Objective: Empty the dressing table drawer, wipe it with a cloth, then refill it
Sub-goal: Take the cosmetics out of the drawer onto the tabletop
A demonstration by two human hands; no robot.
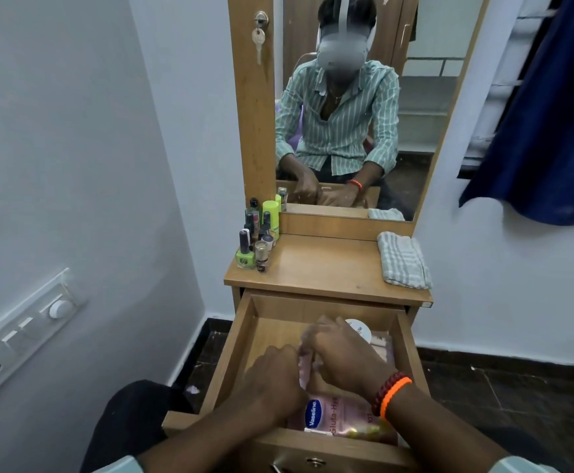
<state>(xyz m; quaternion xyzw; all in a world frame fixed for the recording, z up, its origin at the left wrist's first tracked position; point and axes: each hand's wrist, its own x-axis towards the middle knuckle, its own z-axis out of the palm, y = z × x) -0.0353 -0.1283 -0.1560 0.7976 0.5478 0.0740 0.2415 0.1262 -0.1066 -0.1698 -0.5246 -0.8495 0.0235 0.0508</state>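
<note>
We are seeing nail polish bottles (pixel 256 238) crowding the dressing table's (pixel 326 268) back left corner, bare wood between them and the folded cloth (pixel 403 261) at its right edge. Below, the drawer (pixel 241 339) is standing open. Our left hand (pixel 272 384) and right hand (pixel 343 356) are curling over its contents; what they hold we cannot tell. A Vaseline bottle (pixel 338 418) is lying crosswise along the drawer's front edge.

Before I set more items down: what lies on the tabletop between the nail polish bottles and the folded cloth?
Head view: bare wood tabletop between nail polish bottles and folded cloth.
</note>
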